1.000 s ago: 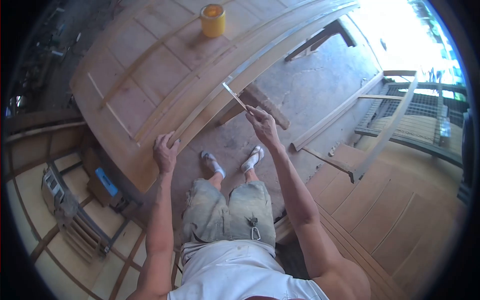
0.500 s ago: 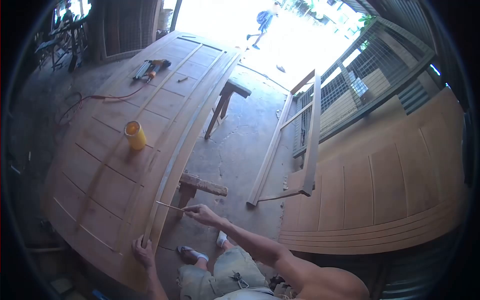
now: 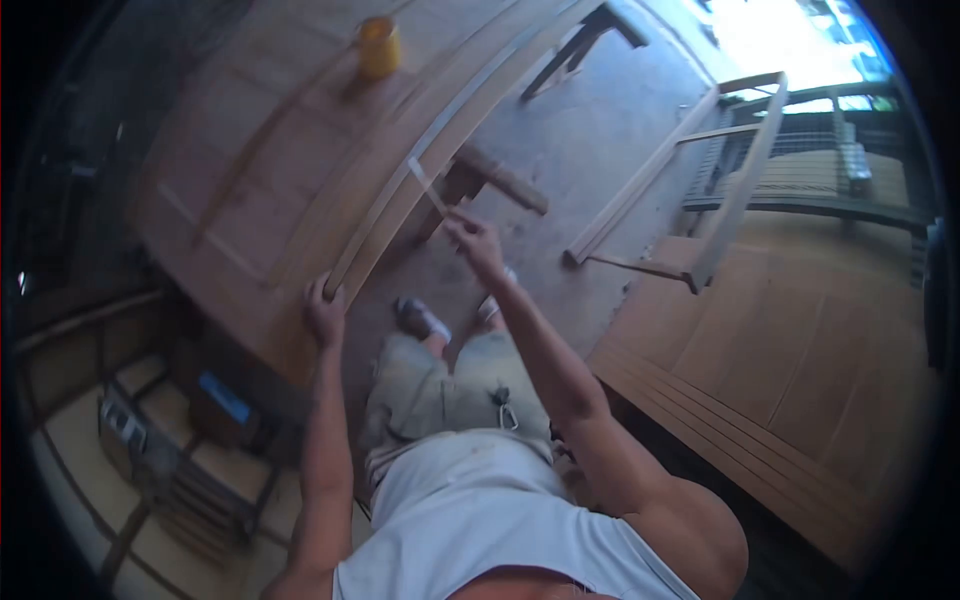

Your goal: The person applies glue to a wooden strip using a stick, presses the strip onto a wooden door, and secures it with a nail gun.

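Note:
A large wooden door panel lies on supports to the left, with a long thin strip running along its right edge. At the near end of that strip, my left hand is closed round its tip at the panel's edge. My right hand pinches a thin, pale-tipped stick, perhaps a brush, its tip near the strip. On the panel stands a yellow container, open at the top.
A trestle beam juts out from under the panel. To the right stand a wooden frame and a grooved wooden panel. A shelf with boxes is at the lower left.
The view has tilted down and turned left, so the nail gun and the walking person are out of sight. The stick in my right hand now points more steeply upward. My left hand remains at the strip's end.

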A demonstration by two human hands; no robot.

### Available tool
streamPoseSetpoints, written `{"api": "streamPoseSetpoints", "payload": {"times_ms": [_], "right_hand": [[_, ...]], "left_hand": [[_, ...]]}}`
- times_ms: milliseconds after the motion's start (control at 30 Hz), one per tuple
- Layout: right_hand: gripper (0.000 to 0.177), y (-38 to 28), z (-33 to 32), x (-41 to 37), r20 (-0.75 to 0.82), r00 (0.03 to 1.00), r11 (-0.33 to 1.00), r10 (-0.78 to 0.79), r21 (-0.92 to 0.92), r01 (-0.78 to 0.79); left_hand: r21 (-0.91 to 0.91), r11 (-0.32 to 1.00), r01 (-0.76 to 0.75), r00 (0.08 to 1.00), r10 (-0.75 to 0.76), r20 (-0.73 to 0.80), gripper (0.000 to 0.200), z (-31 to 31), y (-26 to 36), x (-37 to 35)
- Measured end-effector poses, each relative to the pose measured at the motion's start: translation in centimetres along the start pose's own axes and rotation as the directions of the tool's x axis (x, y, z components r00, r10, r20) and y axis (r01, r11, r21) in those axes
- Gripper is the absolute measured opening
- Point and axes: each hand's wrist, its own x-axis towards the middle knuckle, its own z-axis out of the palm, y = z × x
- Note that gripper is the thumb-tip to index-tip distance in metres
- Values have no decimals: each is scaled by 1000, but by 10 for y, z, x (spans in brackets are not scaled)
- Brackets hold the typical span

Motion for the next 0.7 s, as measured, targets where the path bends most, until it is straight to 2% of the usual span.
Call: {"api": "streamPoseSetpoints", "payload": {"times_ms": [33, 200, 400, 500, 600, 700], "right_hand": [[43, 12, 3, 10, 3, 1000, 999, -31, -7, 31], [47, 16, 25, 17, 74, 996, 995, -38, -89, 45], [47, 26, 39, 15, 30, 998, 987, -50, -152, 53], [44, 28, 34, -2, 39, 985, 945, -169, -276, 173], [45, 11, 22, -25, 167, 985, 905, -36, -414, 103], [45, -5, 11, -34, 200, 980, 912, -19, -398, 99]], "left_hand": [[-93, 992, 81, 997, -80, 21, 38, -6, 6, -2], [-93, 992, 88, 996, -87, 10, 35, -9, 9, 2], [-126, 975, 181, 982, -172, 81, 37, -15, 9, 1], [-147, 967, 207, 976, -194, 100, 36, -17, 13, 3], [-159, 964, 216, 974, -200, 111, 36, -16, 13, 5], [-155, 965, 214, 975, -200, 101, 35, -17, 13, 3]]}}
